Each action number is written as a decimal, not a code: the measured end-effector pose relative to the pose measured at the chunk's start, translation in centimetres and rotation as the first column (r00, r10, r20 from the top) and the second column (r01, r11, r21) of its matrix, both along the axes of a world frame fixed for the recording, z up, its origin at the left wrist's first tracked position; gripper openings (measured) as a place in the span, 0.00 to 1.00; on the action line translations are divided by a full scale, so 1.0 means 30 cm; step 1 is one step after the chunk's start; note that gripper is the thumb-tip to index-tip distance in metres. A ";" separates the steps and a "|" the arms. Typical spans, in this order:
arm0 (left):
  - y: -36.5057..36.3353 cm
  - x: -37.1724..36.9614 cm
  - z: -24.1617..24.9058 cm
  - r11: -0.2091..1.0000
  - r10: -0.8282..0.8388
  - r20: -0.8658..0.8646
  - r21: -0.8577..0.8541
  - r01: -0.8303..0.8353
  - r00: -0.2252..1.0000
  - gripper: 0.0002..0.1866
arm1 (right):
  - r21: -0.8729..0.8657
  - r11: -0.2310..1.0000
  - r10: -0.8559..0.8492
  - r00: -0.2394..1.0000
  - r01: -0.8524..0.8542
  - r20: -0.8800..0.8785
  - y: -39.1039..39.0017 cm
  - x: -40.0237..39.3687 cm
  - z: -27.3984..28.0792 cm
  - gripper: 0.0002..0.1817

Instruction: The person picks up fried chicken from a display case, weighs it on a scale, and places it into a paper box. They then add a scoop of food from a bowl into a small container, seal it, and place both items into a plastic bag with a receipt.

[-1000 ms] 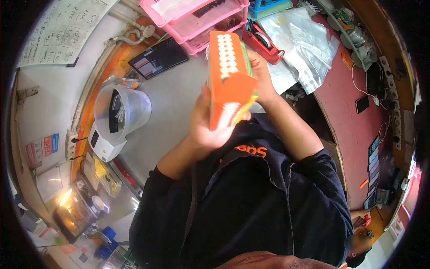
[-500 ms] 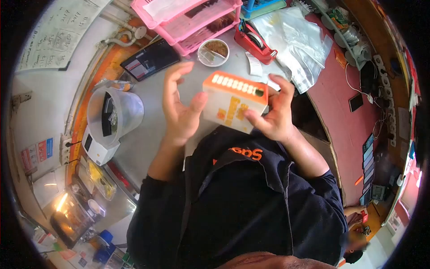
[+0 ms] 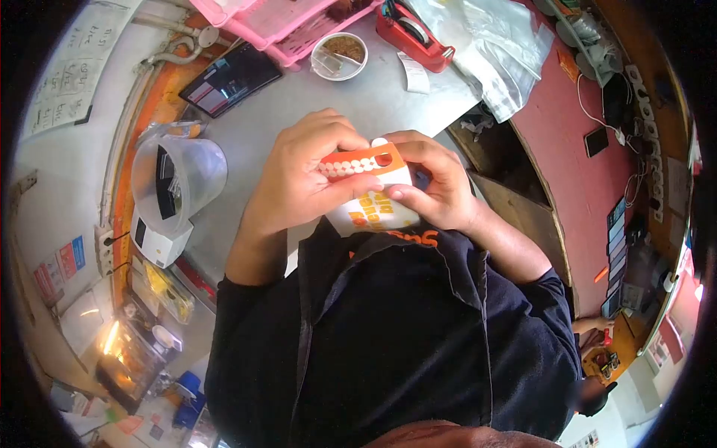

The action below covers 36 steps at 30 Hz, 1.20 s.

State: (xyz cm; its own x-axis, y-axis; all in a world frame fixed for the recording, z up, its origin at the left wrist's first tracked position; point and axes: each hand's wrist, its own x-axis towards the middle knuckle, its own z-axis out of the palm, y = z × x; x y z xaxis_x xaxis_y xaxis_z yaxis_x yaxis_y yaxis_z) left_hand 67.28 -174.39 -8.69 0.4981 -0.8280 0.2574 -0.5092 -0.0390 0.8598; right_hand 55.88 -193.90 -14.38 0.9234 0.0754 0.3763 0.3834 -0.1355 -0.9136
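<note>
A small cardboard box (image 3: 371, 215) is held up in front of my chest, above the near edge of the metal table. Its sides are white with yellow and orange print, and its top is orange with white scallops and an oval slot. My left hand (image 3: 302, 168) grips the left end, thumb along the near top edge and fingers over the far side. At the right end, my right hand (image 3: 441, 187) pinches the box near the slot, with its thumb on the near side. What the box contains is hidden.
On the metal table (image 3: 254, 142) are a round tub (image 3: 340, 57) of brown food, a tablet (image 3: 228, 81), a red tape dispenser (image 3: 414, 36) and a paper slip (image 3: 413, 73). A clear bucket (image 3: 205, 168) stands left, plastic bags (image 3: 500, 56) right. Another person (image 3: 594, 392) is at lower right.
My left hand was open and apart from the box; now it has closed on the left end. The box has moved slightly left and down, with my right hand still on it.
</note>
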 end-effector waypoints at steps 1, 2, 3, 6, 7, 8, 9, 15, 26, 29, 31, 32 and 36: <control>-0.002 -0.014 -0.006 0.998 0.056 -0.052 -0.037 -0.058 0.997 0.18 | 0.019 1.000 0.023 1.000 -0.022 -0.019 -0.002 -0.002 -0.002 0.23; -0.007 -0.032 -0.011 0.990 0.111 -0.106 -0.071 -0.119 0.988 0.17 | 0.039 0.998 0.047 0.998 -0.045 -0.037 -0.005 -0.005 -0.004 0.23; -0.010 -0.041 -0.013 0.978 0.165 -0.159 -0.101 -0.182 0.973 0.17 | 0.058 0.996 0.072 0.996 -0.068 -0.054 -0.009 -0.008 -0.006 0.22; -0.009 0.011 -0.014 0.999 0.029 0.221 -0.048 -0.019 0.975 0.16 | 0.125 0.980 0.166 0.983 -0.155 -0.084 -0.021 -0.018 -0.021 0.22; -0.011 0.017 -0.015 1.000 -0.010 0.254 -0.003 0.011 0.967 0.15 | 0.213 0.965 0.186 0.970 -0.152 -0.153 -0.020 -0.024 -0.025 0.22; -0.012 0.022 -0.016 0.998 -0.050 0.286 0.042 0.040 0.957 0.15 | 0.299 0.944 0.212 0.952 -0.142 -0.220 -0.017 -0.034 -0.028 0.22; -0.012 0.023 -0.016 0.994 -0.091 0.316 0.088 0.066 0.944 0.15 | 0.381 0.916 0.243 0.928 -0.124 -0.282 -0.014 -0.042 -0.032 0.22; 0.008 -0.024 -0.068 0.980 -0.074 -0.214 0.166 0.111 0.974 0.22 | 0.713 0.702 0.387 0.847 -0.014 -0.364 -0.003 -0.065 -0.056 0.29; 0.104 -0.043 -0.120 0.969 -0.157 -0.558 0.071 0.236 0.815 0.27 | -0.795 0.514 -0.695 0.699 0.321 -0.168 -0.617 0.561 -0.617 0.21; 0.143 -0.099 -0.167 0.999 0.005 -0.742 0.038 0.035 0.671 0.20 | -0.840 0.542 -0.532 0.761 -0.031 -0.372 -0.678 0.686 -0.711 0.12; 0.162 -0.129 -0.207 0.995 0.057 -0.824 0.000 -0.102 0.563 0.16 | -0.834 0.551 -0.600 0.682 -0.027 -0.418 -0.672 0.722 -0.743 0.13; 0.167 -0.139 -0.222 0.988 0.052 -0.832 -0.037 -0.150 0.552 0.16 | -0.845 0.535 -0.634 0.657 -0.009 -0.408 -0.671 0.726 -0.756 0.14; 0.181 -0.226 -0.305 0.913 0.034 -0.909 -0.141 -0.383 0.416 0.22 | -0.773 0.615 -0.638 0.675 0.156 -0.371 -0.685 0.617 -0.704 0.16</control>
State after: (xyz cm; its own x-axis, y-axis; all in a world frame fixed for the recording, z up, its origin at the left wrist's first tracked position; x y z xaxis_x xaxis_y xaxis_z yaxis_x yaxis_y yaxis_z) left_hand 60.49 -168.95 -17.85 0.7366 -0.6342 -0.2350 0.5125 0.2967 0.8058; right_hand 74.39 -214.45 -35.48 0.9063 -0.3682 -0.2073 -0.4214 -0.7513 -0.5079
